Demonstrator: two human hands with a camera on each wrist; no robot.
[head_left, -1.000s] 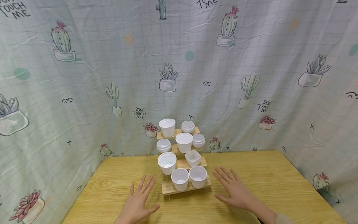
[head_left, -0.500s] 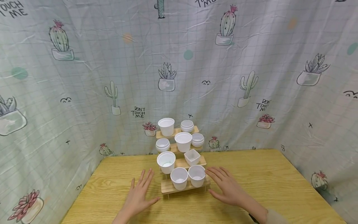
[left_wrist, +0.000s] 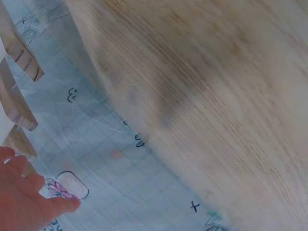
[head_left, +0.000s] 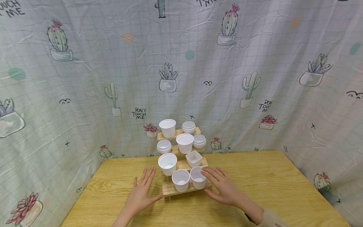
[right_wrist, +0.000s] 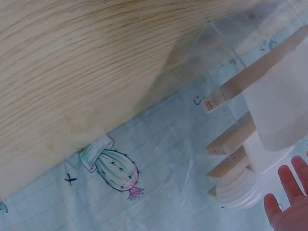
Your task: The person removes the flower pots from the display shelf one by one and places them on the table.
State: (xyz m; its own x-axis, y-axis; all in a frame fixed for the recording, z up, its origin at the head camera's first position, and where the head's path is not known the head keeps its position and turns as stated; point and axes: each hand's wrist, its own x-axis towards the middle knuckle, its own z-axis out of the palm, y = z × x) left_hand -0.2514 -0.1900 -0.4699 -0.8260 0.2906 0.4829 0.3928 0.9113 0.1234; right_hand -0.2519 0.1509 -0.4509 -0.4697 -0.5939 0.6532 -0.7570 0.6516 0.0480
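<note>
A tiered wooden stand (head_left: 169, 189) bears several white pots, round ones and one square pot (head_left: 194, 158). On its lowest tier two round cup-shaped pots stand side by side, the left pot (head_left: 181, 180) and the right pot (head_left: 196, 178). My right hand (head_left: 224, 188) is at the stand's right front, fingers extended and overlapping the right pot's rim in the head view; I cannot tell whether they touch it. My left hand (head_left: 140, 196) is spread at the stand's left side, its thumb tip near the front left corner. Neither hand visibly holds anything.
The yellow wood-grain table (head_left: 110, 189) extends on both sides of the stand. A cactus-print curtain (head_left: 136, 63) hangs behind it and along both sides. A taller white pot (head_left: 167, 128) stands on the top tier, beside a small rounded pot (head_left: 188, 127).
My right hand has moved left, from beside the stand to the right front pot. My left hand has shifted slightly upward in view. The pots keep their places on the stand.
</note>
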